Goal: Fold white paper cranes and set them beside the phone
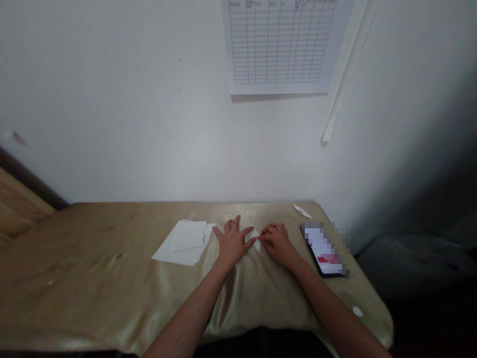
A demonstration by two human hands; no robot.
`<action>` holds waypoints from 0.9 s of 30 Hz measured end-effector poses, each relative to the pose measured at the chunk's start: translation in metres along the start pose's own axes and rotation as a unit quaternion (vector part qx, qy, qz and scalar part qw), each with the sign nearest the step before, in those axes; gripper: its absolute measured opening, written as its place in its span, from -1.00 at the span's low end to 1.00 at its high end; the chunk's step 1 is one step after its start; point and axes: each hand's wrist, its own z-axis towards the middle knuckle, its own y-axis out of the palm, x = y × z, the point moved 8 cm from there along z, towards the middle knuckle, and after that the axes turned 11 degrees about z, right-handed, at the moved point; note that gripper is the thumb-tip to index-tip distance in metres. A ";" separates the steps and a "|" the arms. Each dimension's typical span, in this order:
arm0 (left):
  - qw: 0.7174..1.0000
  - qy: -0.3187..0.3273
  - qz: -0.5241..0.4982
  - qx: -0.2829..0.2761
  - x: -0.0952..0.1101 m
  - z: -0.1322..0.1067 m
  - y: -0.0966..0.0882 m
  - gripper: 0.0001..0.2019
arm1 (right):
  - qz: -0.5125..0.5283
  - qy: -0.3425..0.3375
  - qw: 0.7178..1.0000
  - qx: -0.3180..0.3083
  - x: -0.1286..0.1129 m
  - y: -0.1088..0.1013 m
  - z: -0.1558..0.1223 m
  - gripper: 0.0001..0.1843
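As small white paper (256, 241) lies on the cloth (93, 278), left hand (232, 240) and right hand (276, 242) flank it.
Left fingers spread, thumb and forefinger at its edge; right fingers bent, pinch cannot be told. Phone (322, 251) on right, paper stack (182, 243) on left; gridded sheet (279, 49) on wall (167, 129) beyond.

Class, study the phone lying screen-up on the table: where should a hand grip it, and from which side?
Probably across its two long edges, near the middle, coming from above. The phone lies flat, so its narrower width should suit thumb and fingers; its left long edge is uncovered. The right hand is nearest, but touches the small white paper.
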 end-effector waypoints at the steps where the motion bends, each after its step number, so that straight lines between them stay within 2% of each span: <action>1: 1.000 -0.002 0.002 0.002 -0.001 0.000 0.000 -0.60 | 0.004 -0.001 1.000 0.000 -0.001 0.000 0.000 -0.72; 5: 1.000 0.000 0.011 0.011 0.000 -0.002 -0.004 -0.59 | 0.014 0.002 1.000 -0.002 -0.002 0.000 0.000 -0.74; 12: 0.998 0.057 0.015 0.017 0.012 -0.004 -0.008 -0.72 | -0.006 0.008 1.000 0.002 -0.001 0.000 -0.001 -0.74; 18: 0.999 0.032 0.021 0.001 0.006 -0.004 -0.002 -0.68 | -0.026 0.028 0.999 0.011 0.009 0.002 -0.001 -0.75; 27: 0.998 0.036 0.041 -0.021 0.001 0.002 0.005 -0.58 | -0.038 0.033 0.999 -0.002 0.013 0.005 0.000 -0.75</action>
